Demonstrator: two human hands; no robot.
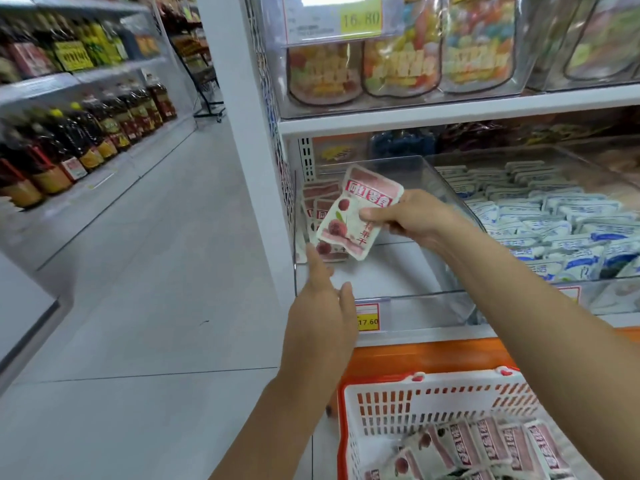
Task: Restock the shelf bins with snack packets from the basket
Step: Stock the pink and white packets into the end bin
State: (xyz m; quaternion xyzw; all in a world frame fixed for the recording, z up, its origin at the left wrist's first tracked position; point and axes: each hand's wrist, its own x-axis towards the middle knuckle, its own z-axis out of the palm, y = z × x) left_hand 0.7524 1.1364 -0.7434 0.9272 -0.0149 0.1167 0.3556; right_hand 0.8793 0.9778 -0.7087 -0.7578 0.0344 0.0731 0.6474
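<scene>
Behind the held packet point(360, 211), stacked packets point(320, 199) half hidden.

Down the aisle on the left, dark bottles point(86, 140) with yellow caps and yellow-and-red labels stand in rows on a low shelf, blurred, with more bottles on the shelves above them. The pale tiled floor point(149, 271) runs between the two shelving units. A black wire rack point(204, 88) stands at the far end. On the upper shelf to the right, clear jar-shaped pouches of coloured sweets point(401, 60) sit side by side behind a yellow price tag point(360, 18) reading 16.80. Lower down, a second yellow tag point(367, 320) reads 17.60. An orange ledge point(426, 356) runs beneath it.
</scene>
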